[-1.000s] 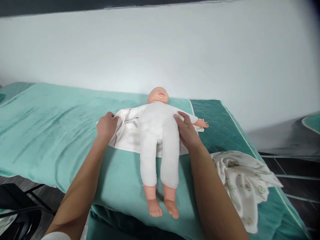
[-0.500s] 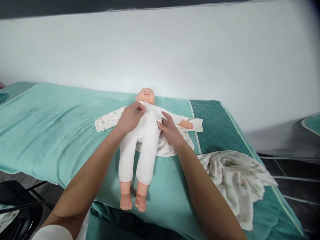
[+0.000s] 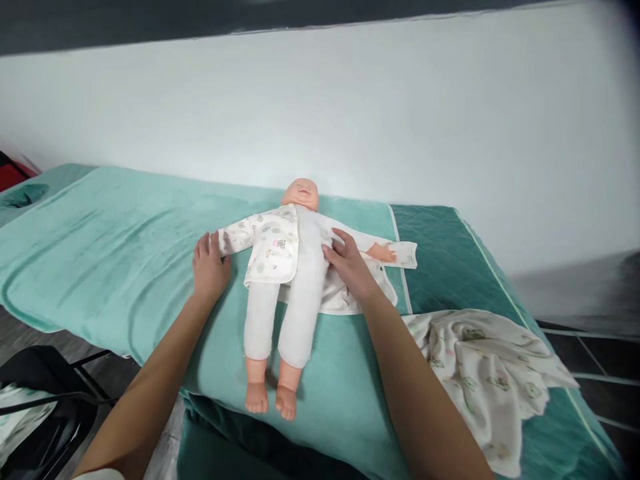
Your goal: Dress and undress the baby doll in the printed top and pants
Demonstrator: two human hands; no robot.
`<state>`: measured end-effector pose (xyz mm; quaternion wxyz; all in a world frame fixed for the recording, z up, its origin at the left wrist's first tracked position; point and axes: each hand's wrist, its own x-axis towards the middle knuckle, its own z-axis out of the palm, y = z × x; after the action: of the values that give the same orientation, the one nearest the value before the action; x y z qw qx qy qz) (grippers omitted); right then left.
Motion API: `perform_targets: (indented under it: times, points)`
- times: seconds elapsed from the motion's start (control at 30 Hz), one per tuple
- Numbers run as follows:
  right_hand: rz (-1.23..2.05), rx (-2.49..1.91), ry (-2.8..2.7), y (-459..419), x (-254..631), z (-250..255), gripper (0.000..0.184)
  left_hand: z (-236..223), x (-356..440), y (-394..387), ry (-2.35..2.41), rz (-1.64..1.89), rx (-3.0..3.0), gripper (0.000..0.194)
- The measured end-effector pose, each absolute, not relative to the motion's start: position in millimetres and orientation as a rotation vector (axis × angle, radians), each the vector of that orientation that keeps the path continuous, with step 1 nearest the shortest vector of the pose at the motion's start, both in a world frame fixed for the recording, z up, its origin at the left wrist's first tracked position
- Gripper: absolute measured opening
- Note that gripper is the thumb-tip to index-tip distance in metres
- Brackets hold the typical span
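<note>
A baby doll (image 3: 295,280) lies on its back on a teal padded table (image 3: 110,247), head toward the wall. A white printed baby top (image 3: 273,250) is under it, its left flap folded over the doll's chest and its right flap spread flat. My left hand (image 3: 209,267) lies flat and open on the table, fingers at the end of the top's left sleeve. My right hand (image 3: 350,267) rests with fingers extended on the doll's side and the spread right flap, holding nothing.
A crumpled printed cloth (image 3: 480,373) lies on the table at the right, by the darker quilted section (image 3: 440,260). A white wall runs behind. A black chair (image 3: 40,407) stands low on the left. Dark floor shows at the right.
The left flap of the top now covers the doll's chest. My left hand has moved off the chest out to the sleeve end on the table. My right hand has stayed at the doll's side.
</note>
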<state>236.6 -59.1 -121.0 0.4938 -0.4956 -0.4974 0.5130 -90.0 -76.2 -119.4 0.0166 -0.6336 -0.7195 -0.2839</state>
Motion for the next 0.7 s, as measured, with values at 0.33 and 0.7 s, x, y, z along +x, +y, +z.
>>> perform_targets:
  times: [0.33,0.7]
  points:
    - [0.095,-1.104,-1.897,-108.4,205.6,-79.2,0.030,-113.4,-136.1,-18.4,-2.429,-0.617,-1.871,0.066]
    - [-0.133,-0.975,-2.286,-117.9,160.1,-68.9,0.024,-117.7,-139.6,-7.9,-2.445,-0.651,-1.761,0.067]
